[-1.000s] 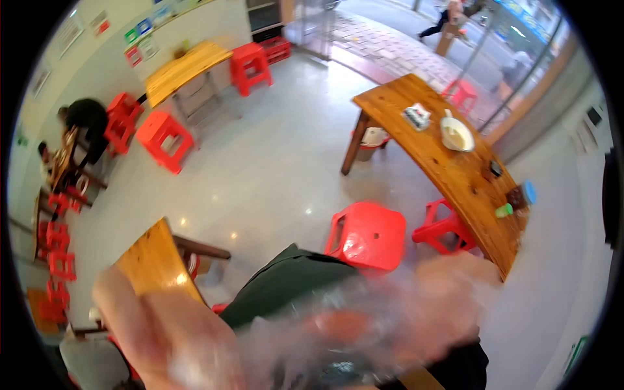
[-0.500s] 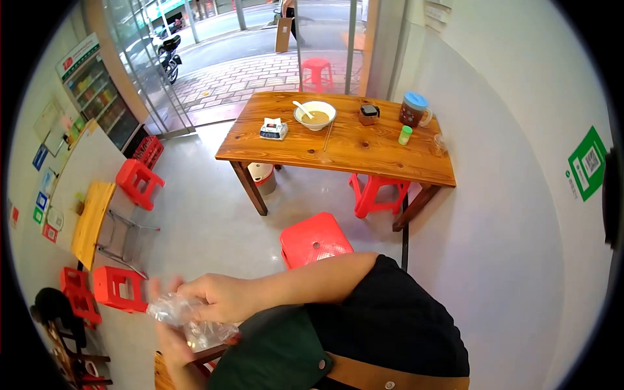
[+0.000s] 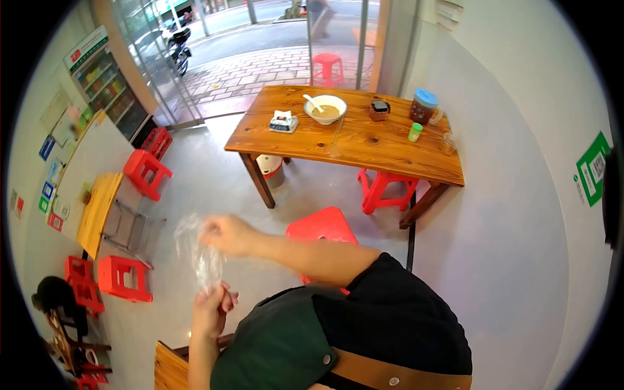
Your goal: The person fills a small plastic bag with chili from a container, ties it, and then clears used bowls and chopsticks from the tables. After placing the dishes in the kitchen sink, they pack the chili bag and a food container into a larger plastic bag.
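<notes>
Wood grain and dark knots mark the tabletop [image 3: 364, 140] near the glass doors, seen in the head view; it stands on a smooth grey floor [image 3: 188, 169] beside a pale wall [image 3: 494, 195]. On it are a round white bowl [image 3: 325, 116] with a spoon [image 3: 312, 103] leaning in it, a soft white packet [image 3: 284, 123], a dark-lidded jar [image 3: 379, 110], a green-capped shaker [image 3: 415, 132] and a blue-lidded pitcher [image 3: 424, 108]. Glossy red plastic shows on a stool [image 3: 323, 225] in front.

Clear plastic [image 3: 200, 255], thin, crinkled and shiny, stretches between the two hands over the floor, left of that stool. The left hand [image 3: 211, 311] is closed on its lower end, fingers curled. The right hand [image 3: 224, 235], slightly blurred, is nearly closed, bunched fingers gripping the upper part. Below, a dark green apron [image 3: 276, 338] lies against black cloth [image 3: 396, 312].
</notes>
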### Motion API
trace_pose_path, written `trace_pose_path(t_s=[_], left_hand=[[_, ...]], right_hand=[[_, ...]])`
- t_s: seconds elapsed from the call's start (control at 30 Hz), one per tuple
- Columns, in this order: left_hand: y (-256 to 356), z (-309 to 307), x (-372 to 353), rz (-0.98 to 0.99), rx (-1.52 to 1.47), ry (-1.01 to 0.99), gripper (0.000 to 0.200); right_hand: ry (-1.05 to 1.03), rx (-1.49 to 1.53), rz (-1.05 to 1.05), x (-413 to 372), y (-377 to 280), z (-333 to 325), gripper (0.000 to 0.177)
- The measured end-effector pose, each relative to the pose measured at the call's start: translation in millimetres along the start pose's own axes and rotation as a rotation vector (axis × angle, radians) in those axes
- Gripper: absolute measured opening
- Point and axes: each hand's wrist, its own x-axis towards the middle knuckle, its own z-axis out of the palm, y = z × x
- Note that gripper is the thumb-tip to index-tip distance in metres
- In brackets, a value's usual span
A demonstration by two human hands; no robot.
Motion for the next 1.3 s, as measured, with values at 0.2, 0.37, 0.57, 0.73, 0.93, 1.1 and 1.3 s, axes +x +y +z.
trace_pose_path(t_s=[0.2,0.37,0.57,0.73,0.93,1.1,1.3], left_hand=[[3.9,-30.6,22.8,-0.287,-0.281,0.02,0.022],[12.6,-21.3,26.5,-0.363,-0.288,-0.074,0.039],[-6.2,-35.1,24.0,-0.377,-0.279,-0.111,0.045],[-7.8,-36.3,18.3,-0.335,-0.159,-0.107,0.037],[-7.0,-35.1,5.4,-0.188,-0.143,-0.071,0.025],[-50.7,-60.7,-0.3,0.608,1.33,0.172,0.014],[-81.9,-69.6,-16.3,0.405,1.257,0.338,0.003]], right_hand=[[-0.193,-0.901,-0.894,-15.7,-22.7,-5.1,0.054],[-0.555,-0.765,-0.432,-4.1,21.1,8.2,0.039],[-0.585,-0.422,-0.215,-10.2,31.8,-5.8,0.013],[-0.616,-0.159,0.022,-6.4,26.2,3.0,0.011],[-0.7,-0.258,0.208,4.0,8.9,14.3,0.014],[-1.135,-0.525,0.199,6.4,-10.5,27.7,0.022],[-1.228,-0.608,0.104,-11.3,43.1,47.6,0.029]])
